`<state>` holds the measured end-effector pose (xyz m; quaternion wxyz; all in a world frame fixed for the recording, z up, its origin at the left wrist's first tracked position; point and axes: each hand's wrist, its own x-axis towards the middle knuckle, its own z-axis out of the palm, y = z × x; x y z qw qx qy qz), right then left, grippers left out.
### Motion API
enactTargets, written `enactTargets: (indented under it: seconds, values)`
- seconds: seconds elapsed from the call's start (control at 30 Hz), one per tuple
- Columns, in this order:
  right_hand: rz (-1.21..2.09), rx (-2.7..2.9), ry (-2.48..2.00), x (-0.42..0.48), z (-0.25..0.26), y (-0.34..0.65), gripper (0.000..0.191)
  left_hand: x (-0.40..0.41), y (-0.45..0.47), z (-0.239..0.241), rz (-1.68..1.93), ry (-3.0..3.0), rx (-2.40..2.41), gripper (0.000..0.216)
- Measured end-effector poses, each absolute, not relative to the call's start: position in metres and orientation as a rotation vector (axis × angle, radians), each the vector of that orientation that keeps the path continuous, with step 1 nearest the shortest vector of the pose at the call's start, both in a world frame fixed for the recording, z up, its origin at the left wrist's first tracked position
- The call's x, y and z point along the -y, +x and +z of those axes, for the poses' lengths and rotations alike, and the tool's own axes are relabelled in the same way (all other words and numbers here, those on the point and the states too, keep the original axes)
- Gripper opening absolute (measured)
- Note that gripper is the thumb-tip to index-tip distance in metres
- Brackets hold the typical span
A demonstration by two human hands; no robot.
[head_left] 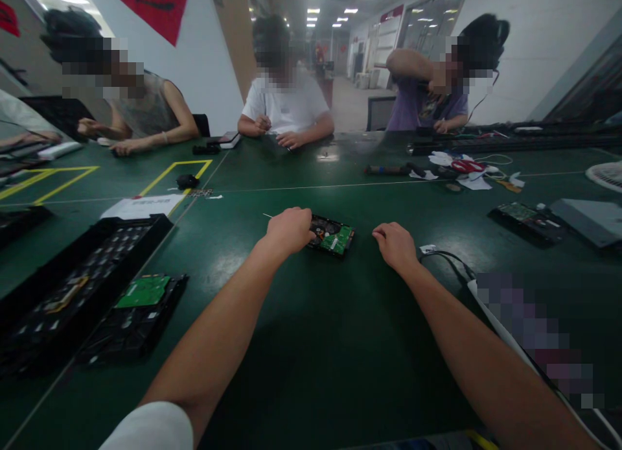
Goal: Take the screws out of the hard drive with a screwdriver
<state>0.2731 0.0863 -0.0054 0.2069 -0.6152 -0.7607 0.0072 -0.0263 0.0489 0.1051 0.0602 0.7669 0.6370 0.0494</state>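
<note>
A hard drive (336, 237) with a green circuit board facing up lies at the middle of the table. My left hand (290, 231) is closed at its left end, covering that part of the drive. Out of the far side of this hand sticks a thin pale tip (267, 215), too small to name. To the right of the drive and apart from it, my right hand (396, 246) is held low with its fingertips pinched together. Whatever those fingertips may hold is hidden.
On the left stand a long black tray (156, 224) and another hard drive (140, 307). At the right are a further drive (527, 222), a grey box (590, 220) and a cable (449, 255). Several people sit across the green table (311, 372), near scissors (469, 166) and paper scraps.
</note>
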Motion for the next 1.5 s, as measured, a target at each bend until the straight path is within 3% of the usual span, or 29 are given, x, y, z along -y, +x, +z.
enactTargets:
  seconds: [0.43,0.83,1.1,1.5]
  values:
    - [0.141,1.929,-1.785,-0.094,-0.011,0.281,0.023,-0.056,-0.042,0.099,0.111,2.070,-1.959,0.038]
    - [0.100,1.840,-1.811,-0.088,-0.003,0.283,0.022,-0.057,-0.035,0.097,-0.254,2.174,-1.888,0.059]
    - [0.121,1.894,-1.586,-0.072,0.009,0.266,0.018,-0.058,-0.033,0.098,-0.297,2.168,-1.861,0.060]
    - [0.468,2.030,-1.181,-0.041,0.013,0.212,0.008,-0.057,-0.030,0.095,-0.351,2.216,-1.835,0.064]
